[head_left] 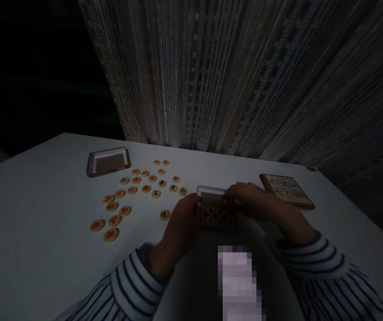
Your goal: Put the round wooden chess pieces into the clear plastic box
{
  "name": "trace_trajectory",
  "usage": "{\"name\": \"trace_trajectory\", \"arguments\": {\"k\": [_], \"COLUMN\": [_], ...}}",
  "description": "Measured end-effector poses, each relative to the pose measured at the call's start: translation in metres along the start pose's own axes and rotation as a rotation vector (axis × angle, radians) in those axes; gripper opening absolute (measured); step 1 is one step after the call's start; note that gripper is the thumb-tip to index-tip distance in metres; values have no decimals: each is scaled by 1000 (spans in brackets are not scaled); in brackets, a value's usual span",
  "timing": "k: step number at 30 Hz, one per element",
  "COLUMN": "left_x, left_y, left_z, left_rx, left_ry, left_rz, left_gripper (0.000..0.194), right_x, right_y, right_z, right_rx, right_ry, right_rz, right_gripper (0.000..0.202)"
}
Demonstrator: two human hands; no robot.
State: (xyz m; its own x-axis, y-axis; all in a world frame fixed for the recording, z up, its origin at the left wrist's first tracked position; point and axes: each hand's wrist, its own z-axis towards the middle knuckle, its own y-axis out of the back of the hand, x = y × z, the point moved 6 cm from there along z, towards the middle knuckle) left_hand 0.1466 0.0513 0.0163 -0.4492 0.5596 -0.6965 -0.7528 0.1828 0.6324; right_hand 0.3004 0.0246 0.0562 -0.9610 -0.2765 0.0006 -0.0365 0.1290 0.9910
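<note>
A small box with a pale rim lies between my hands, several round xiangqi pieces in rows inside its nearer part. My left hand grips the box's left side. Over the box's right part, the fingers of my right hand are pinched at a round piece. Left of the box, several loose round pieces with red marks and black marks are spread on the white table. One black-marked piece lies close beside my left hand.
An open, shallow tray stands at the back left of the table. A flat box with a printed cover lies to the right of my right hand. Behind the table's back edge hangs a striped curtain.
</note>
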Motion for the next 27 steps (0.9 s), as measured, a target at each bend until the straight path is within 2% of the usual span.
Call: {"name": "trace_trajectory", "arguments": {"k": [27], "left_x": [0], "left_y": [1], "left_z": [-2], "left_rx": [-16], "left_ry": [-23], "left_rz": [-45], "left_gripper": [29], "right_x": [-3], "right_y": [-4], "right_z": [0], "right_rx": [26], "right_ry": [8], "right_rz": [19], "right_gripper": [23]}}
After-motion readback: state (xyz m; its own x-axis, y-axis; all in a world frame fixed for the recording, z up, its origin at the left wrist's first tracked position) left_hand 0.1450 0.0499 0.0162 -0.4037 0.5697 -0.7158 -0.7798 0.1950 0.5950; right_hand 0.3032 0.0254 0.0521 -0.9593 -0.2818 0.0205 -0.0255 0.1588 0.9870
